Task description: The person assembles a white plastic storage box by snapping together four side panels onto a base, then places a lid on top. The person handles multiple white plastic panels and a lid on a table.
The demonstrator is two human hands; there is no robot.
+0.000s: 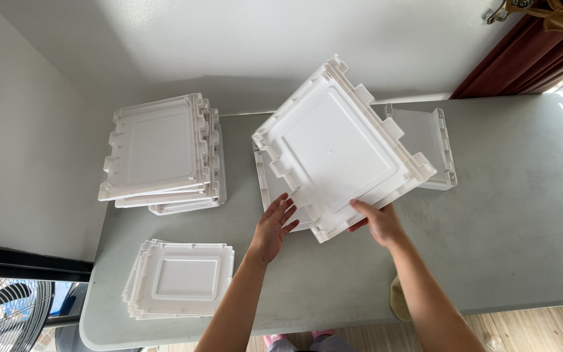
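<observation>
The right hand (380, 223) has its grip clamped on the near edge of a large white square plastic panel (339, 146), tilted up off the grey tabletop (509, 215). The left hand (274, 225), fingers spread, rests on a flat white panel (263, 186) beneath it. Left of the grip, a tall stack of large white panels (164, 153) and a low stack of smaller white lids (180, 278) stand sorted; beyond the grip, an upright white walled piece (428, 146) remains unstacked.

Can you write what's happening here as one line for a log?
left hand: touching lower white panel | right hand: gripping tilted white plastic panel | grey table: two panel stacks at left
</observation>
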